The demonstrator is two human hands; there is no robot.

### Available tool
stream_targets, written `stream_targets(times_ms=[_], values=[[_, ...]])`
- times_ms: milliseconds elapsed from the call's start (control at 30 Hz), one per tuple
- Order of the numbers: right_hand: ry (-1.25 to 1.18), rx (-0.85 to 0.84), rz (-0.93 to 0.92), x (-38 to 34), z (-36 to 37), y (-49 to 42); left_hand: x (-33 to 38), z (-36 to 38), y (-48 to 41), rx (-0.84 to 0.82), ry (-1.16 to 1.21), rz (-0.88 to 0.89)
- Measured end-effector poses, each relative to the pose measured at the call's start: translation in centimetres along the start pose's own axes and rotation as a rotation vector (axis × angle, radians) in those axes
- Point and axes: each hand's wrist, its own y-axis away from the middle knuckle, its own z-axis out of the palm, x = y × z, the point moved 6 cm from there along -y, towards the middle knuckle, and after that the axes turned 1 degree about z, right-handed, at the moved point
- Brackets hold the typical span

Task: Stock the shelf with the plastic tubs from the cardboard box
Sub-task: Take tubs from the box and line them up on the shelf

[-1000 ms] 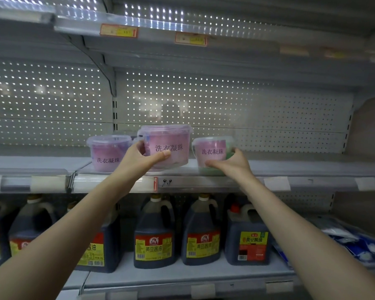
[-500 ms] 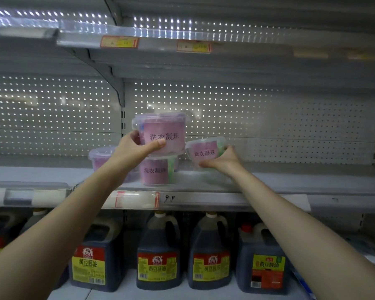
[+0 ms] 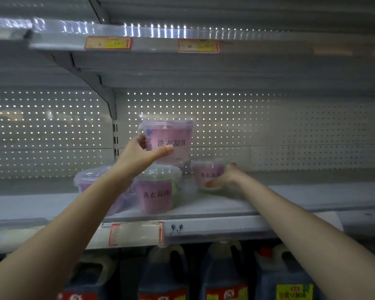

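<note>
My left hand grips a clear plastic tub with a pink label, held in the air above the middle shelf. Below it a second pink-labelled tub stands on the shelf, and a third tub sits to its left, partly hidden by my left arm. My right hand holds a smaller tub further back on the shelf, thumb on the front and fingers round its right side. The cardboard box is out of view.
A perforated back panel closes the shelf bay. The upper shelf with price tags hangs overhead. Dark soy sauce jugs line the shelf below. To the right of the tubs the middle shelf is bare.
My left hand has lifted its tub higher above the tub standing below it. My right hand has pushed the small tub further back on the shelf. The camera has moved closer.
</note>
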Motion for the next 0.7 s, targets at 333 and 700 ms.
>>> stream_targets(times_ms=[333, 700], values=[[0.201, -0.04, -0.053, -2.2, -0.5, -0.7, -1.1, 0.5, -2.7, -0.026, 0.03, 0.019], [0.39, -0.022, -0.077, -4.1, 0.6, -4.5, -2.1, 0.0, -5.0, 0.006, 0.014, -0.002]])
